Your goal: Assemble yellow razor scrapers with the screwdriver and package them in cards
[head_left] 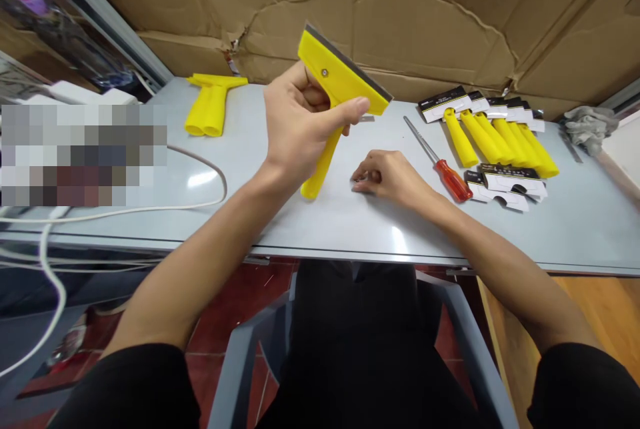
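My left hand (pixel 295 119) is wrapped round the neck of a yellow scraper (pixel 343 79), raised above the table. Its wide head is tilted, with a dark strip along the top edge and a small screw in its face. Low over the tabletop, my right hand (pixel 395 175) has its thumb and fingers pinched together; something small and dark may be at the tips, too small to name. To the right of that hand lies a screwdriver (pixel 445 175) with a red handle. A thin metal piece (pixel 367 119) rests behind my left thumb, partly hidden.
Yellow scraper parts (pixel 213 105) stand at the back left. Several yellow scrapers (pixel 495 135) with black-and-white cards (pixel 515 182) lie at the right, near a crumpled grey cloth (pixel 593 127). A white cable (pixel 200 205) crosses the left side. Cardboard (pixel 380 29) walls the back.
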Tool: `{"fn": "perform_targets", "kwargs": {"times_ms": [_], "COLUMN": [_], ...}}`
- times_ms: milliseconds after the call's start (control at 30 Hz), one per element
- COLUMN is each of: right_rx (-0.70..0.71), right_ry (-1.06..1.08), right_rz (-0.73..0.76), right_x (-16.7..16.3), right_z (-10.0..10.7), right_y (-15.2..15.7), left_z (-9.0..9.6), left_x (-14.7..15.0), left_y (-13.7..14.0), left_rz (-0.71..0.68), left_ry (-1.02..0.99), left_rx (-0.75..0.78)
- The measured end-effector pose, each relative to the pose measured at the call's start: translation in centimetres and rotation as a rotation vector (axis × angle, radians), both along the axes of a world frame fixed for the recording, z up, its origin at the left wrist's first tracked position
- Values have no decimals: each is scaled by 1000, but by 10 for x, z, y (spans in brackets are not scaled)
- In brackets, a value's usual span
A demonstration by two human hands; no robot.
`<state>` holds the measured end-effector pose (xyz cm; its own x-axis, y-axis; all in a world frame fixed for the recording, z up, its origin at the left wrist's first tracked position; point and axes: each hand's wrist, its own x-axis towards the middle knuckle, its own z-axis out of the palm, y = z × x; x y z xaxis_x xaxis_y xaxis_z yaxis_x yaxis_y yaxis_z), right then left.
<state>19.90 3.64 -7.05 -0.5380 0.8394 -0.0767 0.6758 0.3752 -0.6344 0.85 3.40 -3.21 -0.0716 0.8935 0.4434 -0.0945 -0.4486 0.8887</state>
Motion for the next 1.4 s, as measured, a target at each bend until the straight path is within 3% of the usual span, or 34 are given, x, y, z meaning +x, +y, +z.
{"fn": "perform_targets", "kwargs": {"times_ms": [200,267,333,400,467,600,733,833,1000,1100,1200,1300,1400], "right_rx": [60,-8,-30,70,166,94,63,54,171,261,310,221,139], "right_ry": [-141,-1,271,495,529,122,-250,-285,-209,-176,-349,-596,-644], "right_rz": [70,154,155,53,-45,-93,-13,12,-175,-291,-377,-358,-315], "right_x": [4,19,34,47,56,63,58,55,62,77,91,96,94], "right_z": [13,26,40,50,53,44,33,34,47,49,44,38,37], "right_y": [-8,-7,-5,-1,6,19,22,19,19,23,28,29,28], "left_z": [-12,-19,-26,-31,-33,-26,-11,-5,-10,-15,-16,-16,-17], "left_x": [-3,-1,2,6,7,1,-5,-3,0,-2,-4,-6,-8], "left_y": [20,23,24,23,21,17,10,1,-1,6,11,12,12], "left_rz": [-81,-103,-143,-205,-260,-229,-126,-72,94,52,-26,-94,-125], "left_ry": [-172,-169,-152,-126,-103,-55,46,147,445,551,582,703,834], "left_rx": [-268,-347,-417,-472,-485,-347,-164,-20,193,265,300,344,360]}}
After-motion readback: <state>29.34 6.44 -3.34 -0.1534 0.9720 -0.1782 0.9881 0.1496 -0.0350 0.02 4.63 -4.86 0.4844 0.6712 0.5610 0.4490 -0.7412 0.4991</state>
